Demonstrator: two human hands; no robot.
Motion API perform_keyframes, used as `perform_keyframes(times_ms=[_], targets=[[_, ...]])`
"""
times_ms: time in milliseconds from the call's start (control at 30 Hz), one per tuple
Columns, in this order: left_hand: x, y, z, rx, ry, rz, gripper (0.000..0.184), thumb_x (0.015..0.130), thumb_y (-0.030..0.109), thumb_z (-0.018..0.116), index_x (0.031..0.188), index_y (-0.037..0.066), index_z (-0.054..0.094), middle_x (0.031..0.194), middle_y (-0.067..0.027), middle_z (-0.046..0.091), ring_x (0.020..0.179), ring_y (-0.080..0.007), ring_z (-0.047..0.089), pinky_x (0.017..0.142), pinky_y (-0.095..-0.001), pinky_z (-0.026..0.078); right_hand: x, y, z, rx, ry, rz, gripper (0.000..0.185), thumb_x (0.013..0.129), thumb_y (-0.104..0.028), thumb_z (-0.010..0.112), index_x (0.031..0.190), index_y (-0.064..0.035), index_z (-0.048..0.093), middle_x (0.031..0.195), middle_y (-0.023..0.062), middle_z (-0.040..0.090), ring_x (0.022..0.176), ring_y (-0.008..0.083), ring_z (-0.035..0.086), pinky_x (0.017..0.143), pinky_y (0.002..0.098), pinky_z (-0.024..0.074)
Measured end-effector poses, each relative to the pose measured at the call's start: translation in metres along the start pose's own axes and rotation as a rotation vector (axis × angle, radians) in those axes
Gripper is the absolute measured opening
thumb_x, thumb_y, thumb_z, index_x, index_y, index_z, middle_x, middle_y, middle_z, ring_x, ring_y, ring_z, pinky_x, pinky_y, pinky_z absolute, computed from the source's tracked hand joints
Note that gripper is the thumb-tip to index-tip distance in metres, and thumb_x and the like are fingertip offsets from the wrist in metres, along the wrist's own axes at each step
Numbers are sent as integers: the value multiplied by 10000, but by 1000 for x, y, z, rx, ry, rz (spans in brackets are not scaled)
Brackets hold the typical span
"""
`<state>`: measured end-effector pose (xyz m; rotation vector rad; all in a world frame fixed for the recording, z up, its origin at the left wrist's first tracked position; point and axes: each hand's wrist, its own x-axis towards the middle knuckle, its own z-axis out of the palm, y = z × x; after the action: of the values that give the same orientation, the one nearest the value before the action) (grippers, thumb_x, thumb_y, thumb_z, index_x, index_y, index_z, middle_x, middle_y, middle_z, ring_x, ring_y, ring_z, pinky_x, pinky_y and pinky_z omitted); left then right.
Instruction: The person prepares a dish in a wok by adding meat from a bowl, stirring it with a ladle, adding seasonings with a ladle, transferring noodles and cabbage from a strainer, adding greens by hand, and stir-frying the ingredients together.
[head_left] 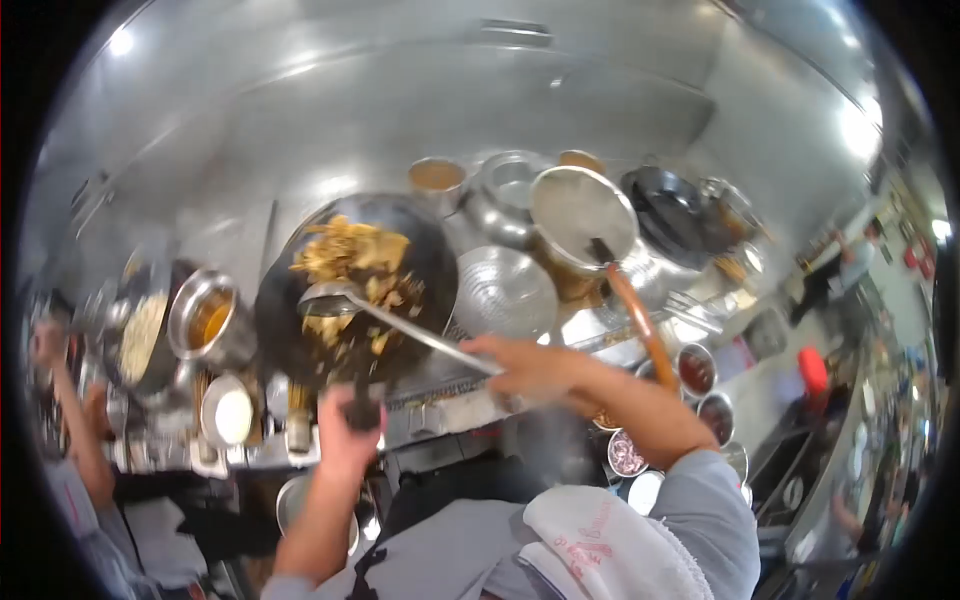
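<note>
My left hand [348, 428] is closed round the dark handle of a large black wok [425, 245], at the wok's near edge. Yellow-brown food pieces [350, 250] lie in the wok, heaped toward its far side. A long metal ladle [400, 325] is in my right hand [525, 368], whose fingers wrap its shaft. The ladle's bowl rests over the food at the wok's left-centre. To the right of the wok sits a perforated metal strainer [505, 295].
Left of the wok stands a metal pot with orange liquid [208, 318]. A co-worker's arm [75, 415] is at the far left. Behind my right arm are a large pot [583, 215], a wooden handle [642, 325] and a black wok [668, 205]. Ingredient bowls, one of chopped purple pieces [628, 453], sit at right.
</note>
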<state>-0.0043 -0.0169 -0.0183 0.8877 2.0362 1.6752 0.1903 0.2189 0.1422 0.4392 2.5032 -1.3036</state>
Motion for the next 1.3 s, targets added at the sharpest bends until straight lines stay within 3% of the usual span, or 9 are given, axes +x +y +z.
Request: perform_keyframes(times_ms=[67,267,433,733,833,867,1067,1167,1300], targets=[[68,11,2,-1278,135,-766,194,733,181,638,863,79,535,831,-105,616,785,-241,602,653,-406,500,29,7,-6,-161,-29,1,590,845,-131,525,1394,-175,313,941,185,602,746,262,619,695,395,489],[-20,-23,14,-1142,150,-610,231,726,229,569,930,122,581,862,-97,597,767,-256,601,576,-413,500,56,21,36,-391,225,20,601,850,-141,531,1401,-136,292,1035,254,586,826,395,617,727,436,486],[33,38,1,-1214,195,-753,182,730,186,610,888,112,558,871,-89,589,779,-243,580,658,-410,500,4,-4,-2,13,-139,105,551,853,-156,505,1357,-131,282,990,290,600,891,468,589,816,521,437],[-37,6,10,-1100,169,-780,242,712,156,570,951,117,558,845,-64,602,803,-237,593,580,-417,497,40,25,32,-301,231,-54,538,854,-162,521,1347,-120,311,1000,237,619,900,400,617,803,461,461],[-3,11,9,-915,85,-412,181,736,184,602,896,110,558,840,-81,597,768,-229,586,639,-390,499,7,25,8,-146,19,-110,556,862,-142,542,1371,-142,319,1045,200,598,931,299,609,782,391,481],[30,47,4,-1235,256,-811,166,744,200,620,857,101,551,839,-90,595,758,-230,585,675,-381,496,13,31,6,-143,-4,-113,556,862,-142,542,1371,-142,319,1045,200,598,931,299,609,782,391,481],[17,-12,21,-1249,270,-691,200,742,199,617,902,91,563,838,-108,609,779,-256,597,660,-406,504,60,15,18,-283,147,93,511,867,-156,497,1341,-124,308,1001,274,603,931,432,590,813,492,450],[-22,-12,3,-1154,-50,-573,200,733,182,620,916,118,569,879,-74,613,834,-234,591,706,-405,497,37,19,30,-274,206,-28,512,876,-155,488,1352,-126,299,1001,296,593,948,460,570,828,503,435],[36,52,4,-1193,269,-790,108,751,186,607,821,130,547,794,-53,575,755,-218,582,656,-395,505,6,8,-3,-62,-38,-42,541,868,-154,529,1359,-113,305,1031,290,585,962,430,581,851,436,443]])
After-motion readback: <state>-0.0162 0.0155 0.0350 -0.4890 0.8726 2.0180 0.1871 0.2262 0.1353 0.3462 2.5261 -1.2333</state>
